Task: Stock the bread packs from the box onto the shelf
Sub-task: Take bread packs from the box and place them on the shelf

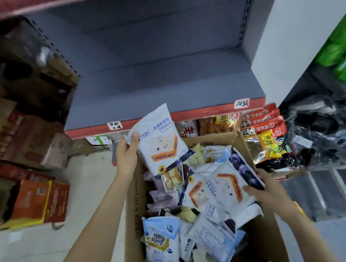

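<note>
Left hand (127,150): grips a white bread pack (160,138), raised above the box (260,238), just below the shelf (164,93) edge.
Right hand (264,187): fingers curled on a second pack (232,186) lying in the box; grip seems partial.
Box: full of bread packs.
Shelf: grey, bare.

hands: 2, left hand (127,154) and right hand (264,187) | cardboard box (261,240): 1 | bread pack (160,140) held above the box: 1 | bread packs (214,194) inside the box: many, heaped, too overlapped to count | grey shelf (164,93): 1 | handwritten labels (241,103) on its red edge: 2
</note>
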Motion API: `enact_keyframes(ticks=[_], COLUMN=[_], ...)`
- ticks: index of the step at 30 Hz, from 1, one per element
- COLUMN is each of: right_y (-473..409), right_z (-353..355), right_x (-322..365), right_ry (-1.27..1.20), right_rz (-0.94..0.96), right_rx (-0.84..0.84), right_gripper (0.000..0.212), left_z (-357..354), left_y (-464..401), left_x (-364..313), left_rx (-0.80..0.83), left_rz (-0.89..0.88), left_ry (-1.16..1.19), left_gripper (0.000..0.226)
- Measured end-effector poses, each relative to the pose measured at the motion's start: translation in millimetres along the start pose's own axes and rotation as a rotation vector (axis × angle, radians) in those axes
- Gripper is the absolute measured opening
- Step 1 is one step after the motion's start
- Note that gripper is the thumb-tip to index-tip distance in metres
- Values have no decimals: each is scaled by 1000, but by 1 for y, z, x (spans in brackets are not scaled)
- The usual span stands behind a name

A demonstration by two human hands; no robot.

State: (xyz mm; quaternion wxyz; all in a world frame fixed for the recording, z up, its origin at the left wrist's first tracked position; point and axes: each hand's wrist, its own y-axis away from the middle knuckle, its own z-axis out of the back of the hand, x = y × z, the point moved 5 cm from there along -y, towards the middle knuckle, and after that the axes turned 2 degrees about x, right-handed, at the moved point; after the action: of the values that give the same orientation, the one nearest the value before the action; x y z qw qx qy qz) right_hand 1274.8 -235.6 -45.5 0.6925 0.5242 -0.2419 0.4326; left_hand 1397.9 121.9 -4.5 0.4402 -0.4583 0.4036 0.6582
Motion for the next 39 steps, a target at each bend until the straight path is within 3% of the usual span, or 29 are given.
enact_keyframes(ticks=[6, 8, 11, 14, 16, 21, 29, 35, 39], right_y=[27, 31, 31, 37, 41, 48, 74, 87, 82], right_z=[10, 12, 10, 0, -13, -41, -26, -26, -21], right_x=[85, 112, 157, 209, 241, 297, 386, 474, 530], right_ry=[-574, -650, -729, -745, -745, -514, -49, 233, 124], right_rz=[140, 211, 329, 474, 581, 796, 1001, 1153, 1220], right_rx=[97, 144, 188, 252, 263, 103, -309, -463, -506], right_gripper=[50, 65, 69, 91, 101, 100, 125, 93, 74], left_z=[47, 61, 74, 79, 80, 83, 115, 153, 173], left_y=[12, 13, 16, 18, 18, 21, 21, -5, -36], left_x=[-55, -74, -111, -148, -168, -213, -304, -369, -404], left_rx=[-129, -179, -245, -303, -308, -322, -353, -296, -231], left_rz=[-108, -140, -191, -246, -268, -370, -587, -660, -688], left_ry=[-32, 1, 126, 203, 255, 471, 449, 560, 564], left_gripper=[33, 32, 30, 27, 37, 28, 39, 29, 31])
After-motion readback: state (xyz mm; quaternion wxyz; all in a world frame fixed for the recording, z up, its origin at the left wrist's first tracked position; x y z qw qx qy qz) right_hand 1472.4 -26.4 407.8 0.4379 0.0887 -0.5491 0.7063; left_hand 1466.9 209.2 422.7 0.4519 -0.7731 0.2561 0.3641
